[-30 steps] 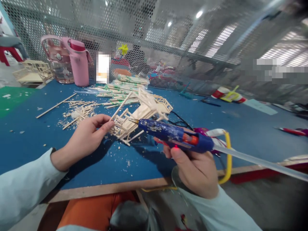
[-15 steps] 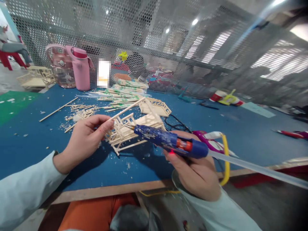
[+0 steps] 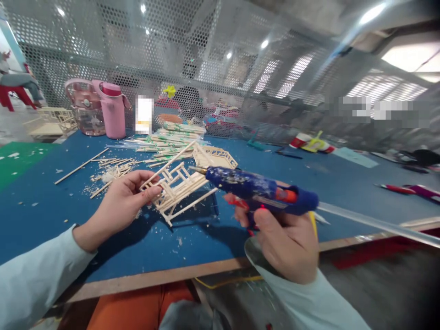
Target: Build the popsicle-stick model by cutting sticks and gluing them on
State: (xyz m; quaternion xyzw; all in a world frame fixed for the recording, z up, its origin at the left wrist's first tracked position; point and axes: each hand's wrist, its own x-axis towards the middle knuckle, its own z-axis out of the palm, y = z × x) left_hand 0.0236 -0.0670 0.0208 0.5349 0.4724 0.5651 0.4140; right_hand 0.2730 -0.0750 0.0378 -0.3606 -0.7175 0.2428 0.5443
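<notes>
My left hand (image 3: 129, 201) is closed on the near-left end of a small wooden stick model (image 3: 187, 188), thumb and fingers pinching its lattice side. The model tilts above the blue tabletop. In my right hand (image 3: 282, 238) is a blue glue gun (image 3: 254, 188), gripped by its handle, with a red light glowing near my thumb. A long translucent glue stick (image 3: 374, 222) juts from its back. The gun's metal nozzle points left, over the model's upper side; whether it touches the wood I cannot tell.
Wood scraps (image 3: 115, 170) and loose sticks lie left of the model. Behind it are bundled sticks (image 3: 175, 137) and a flat wooden piece (image 3: 220, 158). A pink bottle (image 3: 113, 112) and a clear jug (image 3: 88, 117) stand at back left, against a perforated metal screen (image 3: 192, 59).
My right hand has moved the glue gun right and slightly up, its nozzle drawing away from the spot near my left fingers. My left hand still holds the model.
</notes>
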